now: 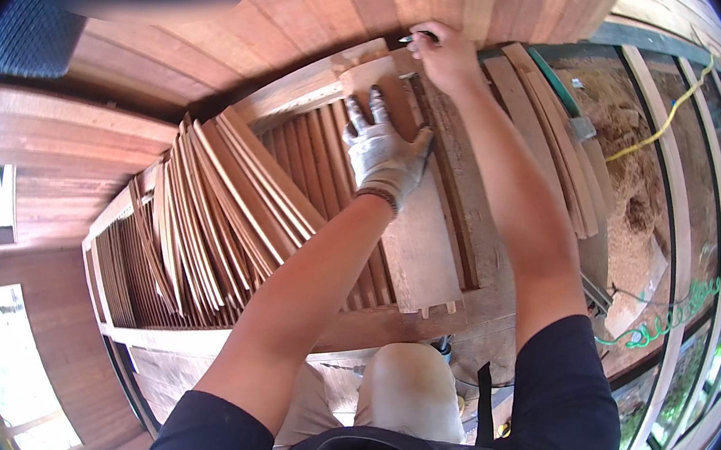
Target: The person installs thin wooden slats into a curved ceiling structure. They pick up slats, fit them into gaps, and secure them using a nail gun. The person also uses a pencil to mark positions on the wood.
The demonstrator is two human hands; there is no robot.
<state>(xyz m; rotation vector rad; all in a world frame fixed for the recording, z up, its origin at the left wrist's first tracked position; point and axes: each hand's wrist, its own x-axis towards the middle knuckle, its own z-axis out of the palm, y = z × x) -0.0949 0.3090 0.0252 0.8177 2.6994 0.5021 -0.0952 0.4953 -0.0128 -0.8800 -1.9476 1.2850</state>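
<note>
My left hand [384, 152], in a whitish work glove with dark fingertips, lies with fingers spread on a flat wooden board [418, 254]. This board rests across a wooden frame [282, 96] with slotted slats inside. My bare right hand [447, 60] pinches a short dark pencil [406, 39] beyond the board's far end. The pencil's tip points left, near the foot of the plank wall; whether it touches wood I cannot tell. Left of my left hand, several thin wooden slats [236, 189] lean fanned out in the frame.
More boards [552, 145] lie to the right, beside a green-handled tool with a grey head [581, 127]. A yellow cord [676, 105] and a coiled green hose [680, 306] run along the right. The plank wall [313, 20] closes off the far side.
</note>
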